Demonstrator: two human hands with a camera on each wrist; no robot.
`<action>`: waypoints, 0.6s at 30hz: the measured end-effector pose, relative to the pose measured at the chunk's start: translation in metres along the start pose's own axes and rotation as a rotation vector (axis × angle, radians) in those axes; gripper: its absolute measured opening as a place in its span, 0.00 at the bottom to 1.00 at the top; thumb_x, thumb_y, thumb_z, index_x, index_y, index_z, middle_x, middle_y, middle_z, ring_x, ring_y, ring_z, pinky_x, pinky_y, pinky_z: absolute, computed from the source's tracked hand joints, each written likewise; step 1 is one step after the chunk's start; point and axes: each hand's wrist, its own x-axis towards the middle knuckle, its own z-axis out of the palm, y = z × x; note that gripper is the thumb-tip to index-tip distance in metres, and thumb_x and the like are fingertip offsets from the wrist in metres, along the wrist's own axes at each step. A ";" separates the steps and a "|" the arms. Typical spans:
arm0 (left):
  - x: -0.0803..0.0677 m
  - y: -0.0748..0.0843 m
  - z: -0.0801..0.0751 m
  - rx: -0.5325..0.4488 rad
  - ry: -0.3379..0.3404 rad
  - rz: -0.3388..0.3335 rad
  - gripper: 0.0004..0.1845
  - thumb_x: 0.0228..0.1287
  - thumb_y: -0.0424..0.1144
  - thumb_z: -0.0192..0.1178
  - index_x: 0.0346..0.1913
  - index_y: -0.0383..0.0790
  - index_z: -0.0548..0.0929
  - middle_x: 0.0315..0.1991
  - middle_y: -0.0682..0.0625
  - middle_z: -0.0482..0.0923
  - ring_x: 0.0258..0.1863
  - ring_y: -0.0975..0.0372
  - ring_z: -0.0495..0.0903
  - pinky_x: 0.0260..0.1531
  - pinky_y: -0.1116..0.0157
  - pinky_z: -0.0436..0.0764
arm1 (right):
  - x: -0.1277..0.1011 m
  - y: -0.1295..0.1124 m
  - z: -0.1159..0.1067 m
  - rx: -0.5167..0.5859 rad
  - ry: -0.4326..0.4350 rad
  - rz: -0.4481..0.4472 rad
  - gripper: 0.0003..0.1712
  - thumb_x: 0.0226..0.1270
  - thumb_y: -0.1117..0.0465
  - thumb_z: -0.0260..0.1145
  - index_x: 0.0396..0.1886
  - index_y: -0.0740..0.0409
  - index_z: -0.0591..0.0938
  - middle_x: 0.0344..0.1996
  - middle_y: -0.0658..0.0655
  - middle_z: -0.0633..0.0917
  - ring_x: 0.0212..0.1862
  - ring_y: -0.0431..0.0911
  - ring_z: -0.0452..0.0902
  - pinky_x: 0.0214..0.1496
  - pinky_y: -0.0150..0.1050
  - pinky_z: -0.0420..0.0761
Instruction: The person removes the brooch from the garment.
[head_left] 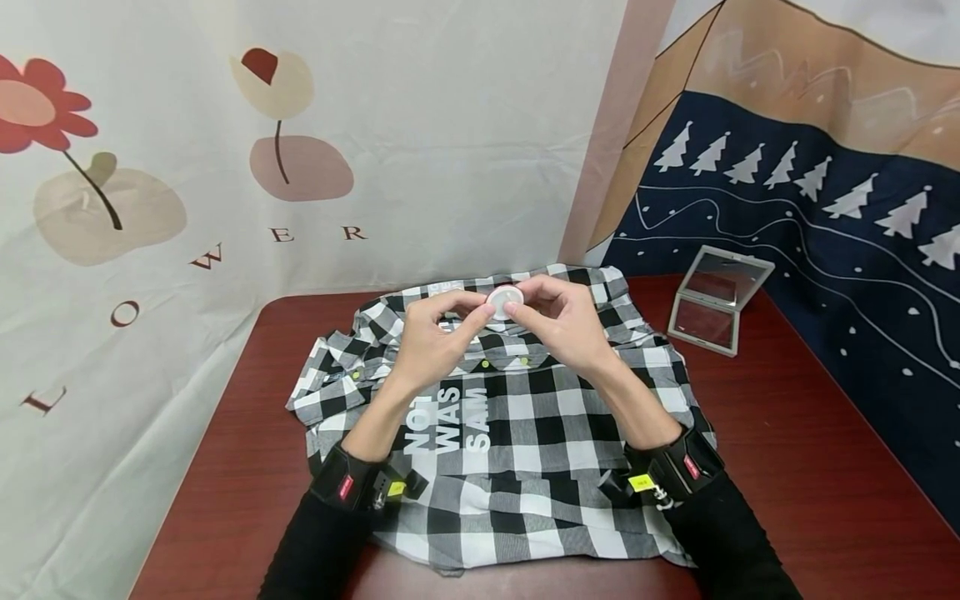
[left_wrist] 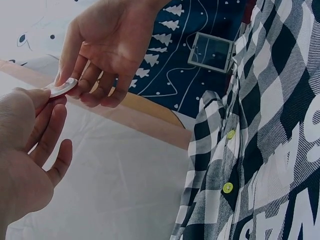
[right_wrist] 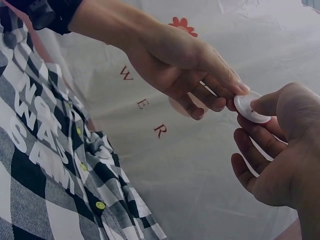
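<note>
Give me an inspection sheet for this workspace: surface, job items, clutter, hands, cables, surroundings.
Surface: dark red table, mostly covered by a shirt.
Job's things: small white disc held above the checked shirt, which lies flat with yellow buttons.
Clutter: open compact mirror at the back right.
Grippers: left hand and right hand both pinch the disc; black wrist bands on both.
Cables: nothing seen.
Surroundings: flower-print cloth behind, tree-print cloth to the right.

Two hands up over the table: left hand (head_left: 435,337) and right hand (head_left: 558,321), with one small white disc (head_left: 504,298) between them; one black-and-white checked shirt (head_left: 517,433) showing three yellow-green buttons (right_wrist: 100,205), one hinged mirror (head_left: 718,300), one red-brown table (head_left: 810,450)
</note>
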 end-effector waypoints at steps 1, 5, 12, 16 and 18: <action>0.000 0.000 0.000 -0.001 0.001 0.001 0.06 0.75 0.32 0.74 0.49 0.35 0.96 0.40 0.42 0.96 0.36 0.64 0.88 0.45 0.69 0.86 | 0.000 0.000 0.000 -0.003 0.000 -0.003 0.09 0.77 0.69 0.74 0.52 0.68 0.91 0.43 0.43 0.93 0.39 0.41 0.85 0.43 0.31 0.86; 0.001 -0.001 -0.003 0.002 0.009 0.006 0.06 0.75 0.32 0.74 0.50 0.35 0.96 0.40 0.42 0.96 0.36 0.65 0.88 0.45 0.69 0.86 | 0.001 0.001 0.001 -0.017 -0.005 -0.020 0.12 0.77 0.68 0.74 0.55 0.67 0.91 0.45 0.45 0.94 0.43 0.41 0.88 0.49 0.32 0.88; 0.002 -0.004 -0.008 0.043 0.025 0.041 0.07 0.76 0.31 0.74 0.51 0.38 0.96 0.41 0.44 0.96 0.37 0.65 0.89 0.45 0.68 0.86 | 0.001 0.000 -0.001 0.001 -0.037 0.001 0.17 0.81 0.66 0.71 0.64 0.65 0.88 0.54 0.52 0.94 0.55 0.42 0.90 0.64 0.34 0.88; 0.004 -0.006 -0.010 0.080 0.024 0.123 0.07 0.74 0.29 0.75 0.50 0.36 0.96 0.42 0.43 0.97 0.39 0.59 0.92 0.48 0.69 0.88 | 0.002 -0.001 -0.004 0.001 -0.079 0.032 0.19 0.84 0.63 0.68 0.67 0.65 0.87 0.58 0.58 0.92 0.58 0.41 0.90 0.66 0.32 0.87; 0.005 -0.007 -0.011 0.114 0.021 0.189 0.07 0.72 0.28 0.75 0.50 0.35 0.96 0.43 0.42 0.97 0.40 0.55 0.94 0.50 0.67 0.90 | 0.002 -0.002 -0.006 -0.011 -0.102 0.046 0.19 0.84 0.62 0.67 0.67 0.65 0.87 0.60 0.60 0.90 0.60 0.42 0.89 0.67 0.32 0.86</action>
